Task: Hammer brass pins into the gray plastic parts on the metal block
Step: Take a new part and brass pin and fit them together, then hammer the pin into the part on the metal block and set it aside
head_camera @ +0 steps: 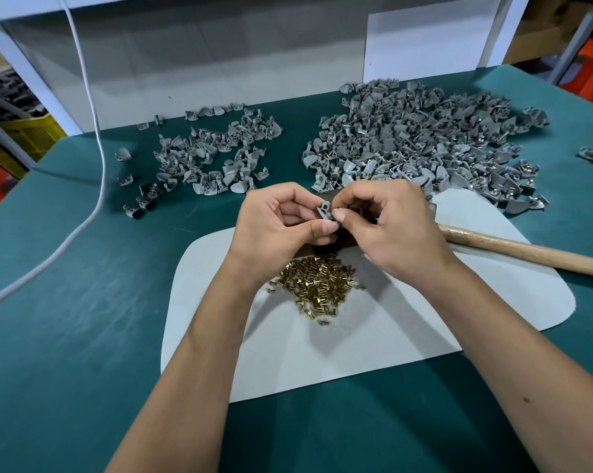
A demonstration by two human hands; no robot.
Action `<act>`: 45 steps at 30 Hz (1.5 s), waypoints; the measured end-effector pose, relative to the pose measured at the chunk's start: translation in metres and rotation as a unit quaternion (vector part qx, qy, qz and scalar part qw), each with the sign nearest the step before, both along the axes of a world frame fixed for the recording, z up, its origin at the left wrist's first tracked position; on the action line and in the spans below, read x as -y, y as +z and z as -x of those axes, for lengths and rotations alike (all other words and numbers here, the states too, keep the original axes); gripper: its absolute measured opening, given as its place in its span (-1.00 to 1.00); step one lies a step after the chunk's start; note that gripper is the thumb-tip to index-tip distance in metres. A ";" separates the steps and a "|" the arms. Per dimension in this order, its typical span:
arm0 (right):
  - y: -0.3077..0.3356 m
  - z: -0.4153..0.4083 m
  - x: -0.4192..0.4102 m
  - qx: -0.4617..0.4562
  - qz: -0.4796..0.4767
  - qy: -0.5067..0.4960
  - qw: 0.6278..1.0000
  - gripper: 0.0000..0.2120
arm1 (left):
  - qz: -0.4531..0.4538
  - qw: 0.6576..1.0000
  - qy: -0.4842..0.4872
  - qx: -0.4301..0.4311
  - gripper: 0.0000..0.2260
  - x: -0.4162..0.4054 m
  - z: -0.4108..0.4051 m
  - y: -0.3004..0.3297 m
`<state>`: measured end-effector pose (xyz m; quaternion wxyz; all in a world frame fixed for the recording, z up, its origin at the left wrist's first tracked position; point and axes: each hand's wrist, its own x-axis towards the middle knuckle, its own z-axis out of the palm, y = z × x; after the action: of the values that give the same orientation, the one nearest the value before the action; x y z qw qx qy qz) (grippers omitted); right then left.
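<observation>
My left hand (pixel 281 220) pinches a small gray plastic part (pixel 325 210) between thumb and fingers, held up above the work spot. My right hand (pixel 387 223) has its fingertips curled against the same part; whether a pin sits between them is hidden. A heap of brass pins (pixel 317 283) lies on the white mat (pixel 373 336) just below both hands. The dark metal block (pixel 329 247) is mostly hidden under my hands. A hammer's wooden handle (pixel 527 252) lies on the mat to the right, its head out of sight behind my right hand.
A large pile of gray parts, some with brass in them (pixel 421 145), covers the back right of the green table (pixel 66 302). A smaller, looser pile of gray parts (pixel 210 155) lies back left. A white cable (pixel 94 138) runs down the left side.
</observation>
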<state>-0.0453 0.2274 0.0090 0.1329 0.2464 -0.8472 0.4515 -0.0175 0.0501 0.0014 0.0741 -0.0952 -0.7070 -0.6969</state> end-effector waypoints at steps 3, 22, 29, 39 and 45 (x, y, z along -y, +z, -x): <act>0.001 0.002 0.000 0.026 -0.006 0.007 1.000 -0.88 | 0.011 1.000 0.004 -0.004 -0.81 0.000 0.000 -0.001; 0.036 0.017 -0.041 0.048 -0.063 -0.065 0.995 -0.96 | 0.228 0.949 0.183 -0.118 -0.86 -0.007 0.006 -0.015; 0.031 0.028 -0.095 0.174 -0.430 -0.088 0.882 -0.78 | 0.248 0.947 0.199 -0.054 -0.90 -0.006 0.011 -0.019; 0.041 0.032 -0.093 0.127 -0.192 -0.098 0.968 -0.87 | 0.198 0.963 0.180 -0.018 -0.86 0.002 0.011 -0.015; 0.048 0.015 -0.042 0.071 -0.179 -0.031 0.981 -0.86 | 0.168 0.973 0.158 0.008 -0.88 0.001 0.011 -0.015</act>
<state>-0.0599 0.2699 0.0567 0.0398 0.2071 -0.9289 0.3043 -0.0286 0.0491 -0.0138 0.1604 0.0123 -0.8206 -0.5484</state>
